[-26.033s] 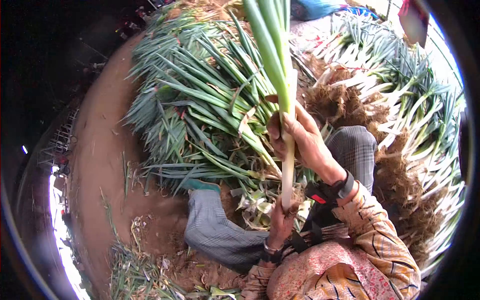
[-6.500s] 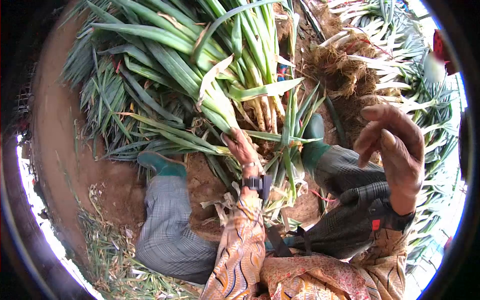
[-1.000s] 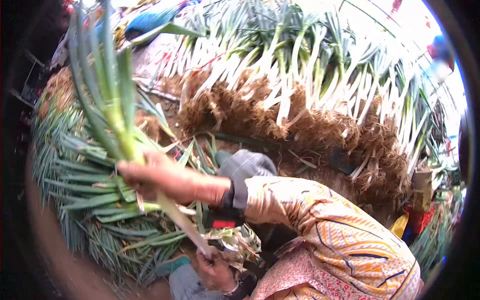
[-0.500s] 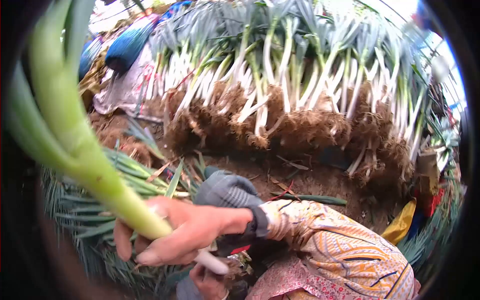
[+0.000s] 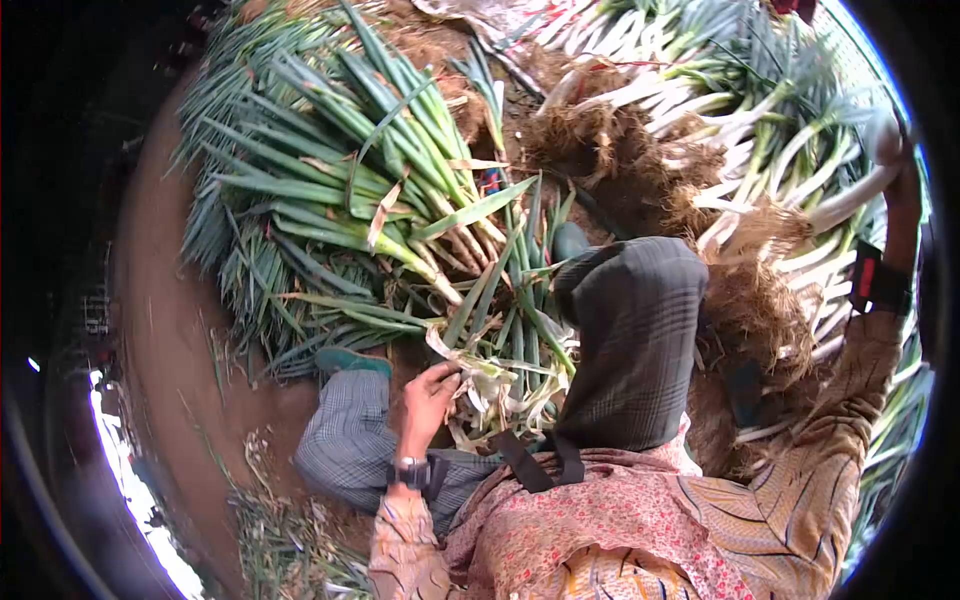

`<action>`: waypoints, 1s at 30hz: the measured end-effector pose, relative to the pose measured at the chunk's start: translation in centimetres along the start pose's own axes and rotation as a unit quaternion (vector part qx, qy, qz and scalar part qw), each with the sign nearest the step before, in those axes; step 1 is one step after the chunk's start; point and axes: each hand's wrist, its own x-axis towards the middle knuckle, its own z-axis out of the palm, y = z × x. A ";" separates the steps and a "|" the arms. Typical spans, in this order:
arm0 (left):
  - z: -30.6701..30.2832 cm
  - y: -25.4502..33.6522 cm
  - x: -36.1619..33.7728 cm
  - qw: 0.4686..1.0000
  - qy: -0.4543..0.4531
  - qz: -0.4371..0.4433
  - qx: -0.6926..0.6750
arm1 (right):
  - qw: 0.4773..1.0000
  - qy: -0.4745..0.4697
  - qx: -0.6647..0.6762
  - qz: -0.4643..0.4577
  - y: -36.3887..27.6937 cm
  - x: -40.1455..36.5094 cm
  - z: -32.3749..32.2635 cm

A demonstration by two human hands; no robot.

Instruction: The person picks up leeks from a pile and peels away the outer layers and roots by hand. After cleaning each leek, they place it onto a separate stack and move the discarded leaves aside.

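Observation:
My left hand (image 5: 428, 402) is low in the middle, fingers closed at a pale strip of leek peelings (image 5: 488, 378) between my knees. My right hand (image 5: 898, 185) reaches to the far right edge, shut around the white stalk of a leek (image 5: 850, 203). That leek's brown roots point left, toward the row of leeks (image 5: 720, 130) laid side by side with shaggy roots. The leek's top is beyond the hand and hard to make out.
A large heap of untrimmed leeks (image 5: 330, 180) lies at the upper left. Brown soil (image 5: 165, 330) borders it. Scattered trimmings (image 5: 300, 530) lie at the lower left. My bent knee (image 5: 640, 330) in checked trousers stands between the heap and the row.
The view has turned down and left. My right hand has gone from close in front of me out to the far right with the leek. My left hand now lies at the peelings.

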 end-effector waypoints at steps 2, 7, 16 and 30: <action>-1.4 -2.8 2.0 0.963 -0.116 -0.097 0.225 | 0.984 0.126 -0.123 0.023 2.7 -0.5 6.1; -1.9 -2.4 7.8 0.964 -0.042 0.068 0.254 | 0.809 0.401 -0.425 0.067 8.1 -2.7 14.0; -3.3 -7.8 27.9 0.946 0.314 0.047 -0.058 | 0.978 0.039 -0.022 0.204 26.6 9.9 46.5; -3.2 -4.0 23.3 0.868 0.319 0.110 -0.364 | 0.938 0.016 0.007 0.347 31.6 12.0 49.9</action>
